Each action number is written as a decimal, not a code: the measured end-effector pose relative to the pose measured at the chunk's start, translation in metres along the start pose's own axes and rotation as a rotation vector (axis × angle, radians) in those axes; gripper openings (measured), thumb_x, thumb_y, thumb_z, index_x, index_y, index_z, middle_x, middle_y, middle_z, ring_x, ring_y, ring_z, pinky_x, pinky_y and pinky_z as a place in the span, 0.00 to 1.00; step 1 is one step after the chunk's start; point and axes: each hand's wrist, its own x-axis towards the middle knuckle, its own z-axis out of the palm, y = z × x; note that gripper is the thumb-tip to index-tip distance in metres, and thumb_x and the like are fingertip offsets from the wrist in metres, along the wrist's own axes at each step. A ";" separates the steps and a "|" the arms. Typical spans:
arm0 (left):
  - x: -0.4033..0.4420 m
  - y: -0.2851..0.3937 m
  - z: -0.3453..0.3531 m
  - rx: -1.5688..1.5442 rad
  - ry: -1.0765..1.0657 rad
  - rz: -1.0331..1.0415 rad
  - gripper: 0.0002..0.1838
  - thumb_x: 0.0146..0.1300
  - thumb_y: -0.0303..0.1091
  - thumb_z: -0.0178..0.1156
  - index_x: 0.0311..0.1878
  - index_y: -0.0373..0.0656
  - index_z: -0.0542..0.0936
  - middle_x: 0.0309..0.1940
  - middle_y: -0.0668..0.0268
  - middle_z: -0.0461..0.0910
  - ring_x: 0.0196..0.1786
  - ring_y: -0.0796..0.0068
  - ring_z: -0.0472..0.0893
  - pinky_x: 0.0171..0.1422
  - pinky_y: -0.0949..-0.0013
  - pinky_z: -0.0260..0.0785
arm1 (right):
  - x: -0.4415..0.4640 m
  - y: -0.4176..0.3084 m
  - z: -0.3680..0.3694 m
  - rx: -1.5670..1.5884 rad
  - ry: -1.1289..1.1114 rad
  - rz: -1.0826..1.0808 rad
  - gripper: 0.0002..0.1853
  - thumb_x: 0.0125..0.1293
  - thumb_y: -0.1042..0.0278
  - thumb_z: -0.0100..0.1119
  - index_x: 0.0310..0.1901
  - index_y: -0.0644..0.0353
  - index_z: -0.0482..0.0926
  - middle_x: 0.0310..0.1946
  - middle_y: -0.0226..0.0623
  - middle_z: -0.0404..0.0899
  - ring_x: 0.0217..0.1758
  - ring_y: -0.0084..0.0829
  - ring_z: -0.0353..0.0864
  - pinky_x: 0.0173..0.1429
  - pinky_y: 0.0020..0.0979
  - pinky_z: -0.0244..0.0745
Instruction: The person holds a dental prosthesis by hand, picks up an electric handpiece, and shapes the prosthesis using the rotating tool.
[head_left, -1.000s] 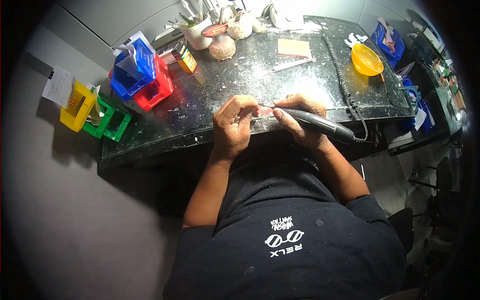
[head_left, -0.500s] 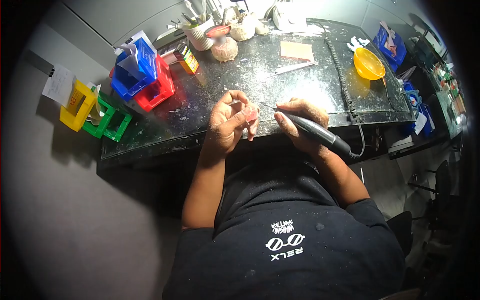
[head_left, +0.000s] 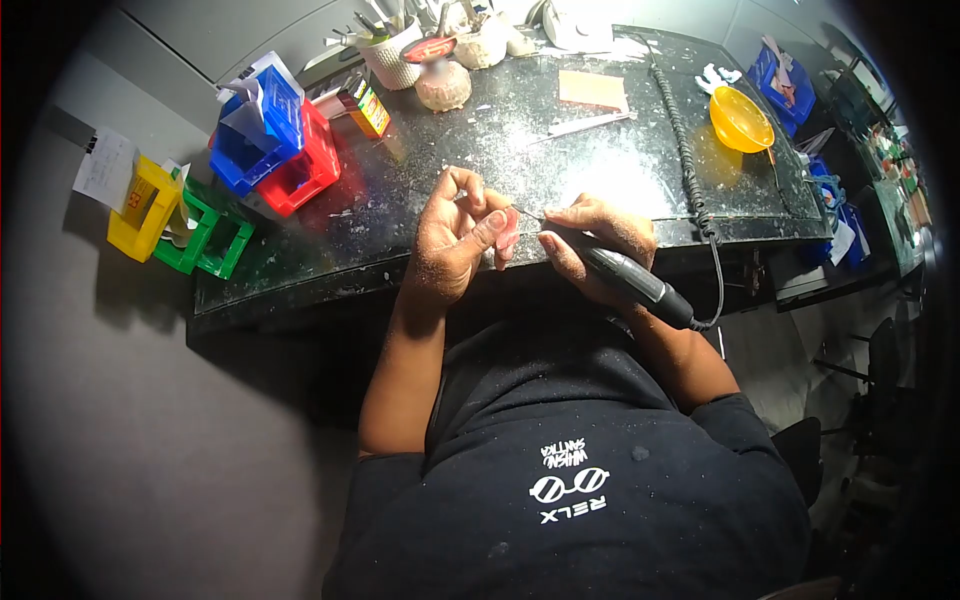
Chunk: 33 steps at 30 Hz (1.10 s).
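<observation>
Between the thumb and fingers of my left hand (head_left: 452,235) is a small pink piece (head_left: 508,230), partly covered by the fingers. My right hand (head_left: 603,243) is wrapped round a black rotary handpiece (head_left: 632,280), whose thin metal bit (head_left: 527,212) points left. The bit's tip is at the upper edge of the pink piece; whether it touches cannot be told. A coiled cord (head_left: 683,150) runs from the back of the handpiece up across the bench. Both hands are at the front edge of the dusty black bench (head_left: 330,250), with pale dust on the skin.
Blue (head_left: 262,140), red (head_left: 312,165), yellow (head_left: 147,208) and green bins (head_left: 228,245) are at left. Behind are a tool cup (head_left: 392,60), a round pot (head_left: 443,87) and a pinkish sheet (head_left: 591,90). An orange bowl (head_left: 741,120) sits at right.
Over the last second my left hand has turned, showing more of the pink piece. The rear of the handpiece has swung down toward my body. The bit is now closer to the piece than half a second ago.
</observation>
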 end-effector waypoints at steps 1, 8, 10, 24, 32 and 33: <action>0.000 0.000 0.000 -0.005 -0.002 0.000 0.14 0.70 0.21 0.56 0.45 0.46 0.60 0.36 0.58 0.77 0.32 0.77 0.76 0.32 0.73 0.72 | 0.000 -0.002 -0.001 -0.021 -0.021 0.016 0.10 0.55 0.78 0.71 0.39 0.65 0.82 0.21 0.38 0.78 0.21 0.28 0.76 0.27 0.27 0.67; 0.000 0.000 -0.001 0.019 0.009 0.005 0.15 0.69 0.20 0.57 0.44 0.46 0.60 0.36 0.58 0.77 0.33 0.78 0.76 0.32 0.75 0.71 | 0.001 -0.003 0.000 0.000 -0.022 0.039 0.10 0.55 0.79 0.71 0.39 0.66 0.82 0.21 0.39 0.78 0.21 0.29 0.77 0.27 0.28 0.68; 0.000 -0.002 -0.003 0.013 -0.001 0.006 0.15 0.69 0.20 0.57 0.44 0.46 0.60 0.36 0.58 0.77 0.33 0.78 0.76 0.32 0.75 0.71 | 0.000 0.000 0.000 -0.001 -0.014 0.041 0.10 0.54 0.77 0.73 0.38 0.64 0.83 0.22 0.37 0.79 0.21 0.26 0.77 0.27 0.26 0.69; 0.000 -0.003 -0.005 0.041 -0.011 0.019 0.15 0.69 0.19 0.56 0.43 0.46 0.60 0.37 0.58 0.78 0.33 0.80 0.77 0.33 0.76 0.72 | -0.002 0.002 0.000 -0.043 -0.004 0.036 0.11 0.52 0.76 0.75 0.37 0.62 0.85 0.22 0.35 0.80 0.21 0.24 0.77 0.27 0.25 0.70; 0.002 -0.006 0.000 0.164 0.007 0.146 0.13 0.70 0.19 0.55 0.41 0.44 0.60 0.34 0.55 0.78 0.33 0.73 0.79 0.36 0.70 0.77 | -0.005 0.003 0.004 -0.060 0.065 0.031 0.11 0.52 0.77 0.75 0.37 0.63 0.83 0.24 0.37 0.81 0.22 0.24 0.79 0.27 0.24 0.71; 0.003 -0.006 0.000 0.164 0.008 0.145 0.13 0.70 0.19 0.55 0.41 0.44 0.60 0.34 0.55 0.78 0.33 0.73 0.79 0.36 0.70 0.77 | -0.005 0.004 0.004 -0.060 0.064 0.032 0.11 0.52 0.77 0.75 0.37 0.63 0.83 0.24 0.37 0.81 0.22 0.24 0.79 0.27 0.24 0.71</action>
